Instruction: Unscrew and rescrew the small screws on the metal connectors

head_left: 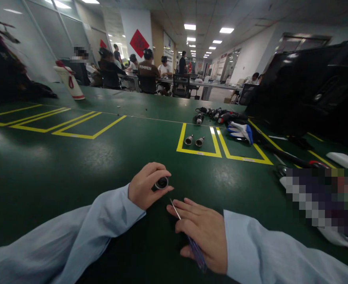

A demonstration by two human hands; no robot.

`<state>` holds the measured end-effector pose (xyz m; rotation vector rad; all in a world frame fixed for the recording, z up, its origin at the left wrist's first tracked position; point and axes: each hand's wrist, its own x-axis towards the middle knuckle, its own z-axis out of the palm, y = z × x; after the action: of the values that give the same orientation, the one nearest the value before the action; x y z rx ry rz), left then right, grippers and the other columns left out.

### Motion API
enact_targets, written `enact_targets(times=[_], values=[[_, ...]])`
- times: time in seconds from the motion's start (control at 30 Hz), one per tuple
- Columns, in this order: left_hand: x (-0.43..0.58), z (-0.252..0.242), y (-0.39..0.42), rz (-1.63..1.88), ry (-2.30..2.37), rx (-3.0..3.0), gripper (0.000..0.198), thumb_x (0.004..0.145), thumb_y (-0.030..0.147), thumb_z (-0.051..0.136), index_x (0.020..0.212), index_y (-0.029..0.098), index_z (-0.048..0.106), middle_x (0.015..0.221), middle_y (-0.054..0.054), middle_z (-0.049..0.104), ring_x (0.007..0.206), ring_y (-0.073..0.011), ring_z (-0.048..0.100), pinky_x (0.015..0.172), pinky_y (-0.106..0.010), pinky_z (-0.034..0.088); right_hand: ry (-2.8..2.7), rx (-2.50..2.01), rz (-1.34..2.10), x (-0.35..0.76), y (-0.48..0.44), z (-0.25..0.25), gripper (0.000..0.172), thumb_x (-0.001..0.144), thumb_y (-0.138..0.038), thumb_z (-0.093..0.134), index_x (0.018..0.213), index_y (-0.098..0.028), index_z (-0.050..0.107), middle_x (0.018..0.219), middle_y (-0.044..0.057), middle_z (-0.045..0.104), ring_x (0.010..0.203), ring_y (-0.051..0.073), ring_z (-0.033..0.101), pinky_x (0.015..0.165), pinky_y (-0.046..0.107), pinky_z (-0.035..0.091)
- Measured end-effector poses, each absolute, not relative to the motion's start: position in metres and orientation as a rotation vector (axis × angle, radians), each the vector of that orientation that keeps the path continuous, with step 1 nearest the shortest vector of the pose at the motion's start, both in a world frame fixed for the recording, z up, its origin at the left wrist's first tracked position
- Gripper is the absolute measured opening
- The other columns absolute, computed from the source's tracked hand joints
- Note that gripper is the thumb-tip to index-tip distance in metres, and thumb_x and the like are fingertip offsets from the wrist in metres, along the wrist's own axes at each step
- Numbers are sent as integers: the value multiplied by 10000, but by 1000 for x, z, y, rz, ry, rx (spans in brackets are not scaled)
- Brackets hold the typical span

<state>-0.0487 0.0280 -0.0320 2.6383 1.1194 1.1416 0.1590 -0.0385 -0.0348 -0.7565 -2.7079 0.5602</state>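
My left hand (pixel 151 185) pinches a small round metal fitting (pixel 162 182) between thumb and fingers, its dark open end facing me. A screwdriver (pixel 195 252) with a clear purplish handle and thin steel shaft lies in my right hand (pixel 202 228). My right fingers stretch over the shaft, whose tip points up and left toward the fitting without touching it. Beyond my hands, two metal fittings (pixel 189 140) of a like round shape rest inside a yellow taped box on the green table (pixel 126 157).
A blue and white glove (pixel 240 132) lies at the right taped box. Dark cables and tools (pixel 218 114) are heaped behind it. A large black case (pixel 307 86) stands at right, a white cup (pixel 70 81) at back left. Several people sit at far tables.
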Motion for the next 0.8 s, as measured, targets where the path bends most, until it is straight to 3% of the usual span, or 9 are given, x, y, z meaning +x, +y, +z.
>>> enact_targets(times=[0.27,0.53,0.8], values=[[-31,-40,11,930,997,2577,302,722,209,545,1022,240,563,983,-79,483,872,-175,508,745,-302,471,-2645,-665,585,173,-45,-35,204,772,-273,488,953,-184,514,1259,75,474,1222,204,334,1034,384,223],[-31,-39,14,748,867,2546,588,695,124,488,1244,298,374,1172,-74,465,1060,-230,437,873,-399,408,-2258,-618,850,182,-40,-33,167,807,-218,409,903,-191,543,1019,71,626,1005,150,548,951,323,361],[-24,-33,4,620,896,2893,429,749,61,389,1160,148,475,1046,-124,531,952,-224,458,796,-382,437,-1868,-838,1138,190,-39,-26,212,843,-279,417,885,-186,603,870,56,661,862,179,596,815,333,442]])
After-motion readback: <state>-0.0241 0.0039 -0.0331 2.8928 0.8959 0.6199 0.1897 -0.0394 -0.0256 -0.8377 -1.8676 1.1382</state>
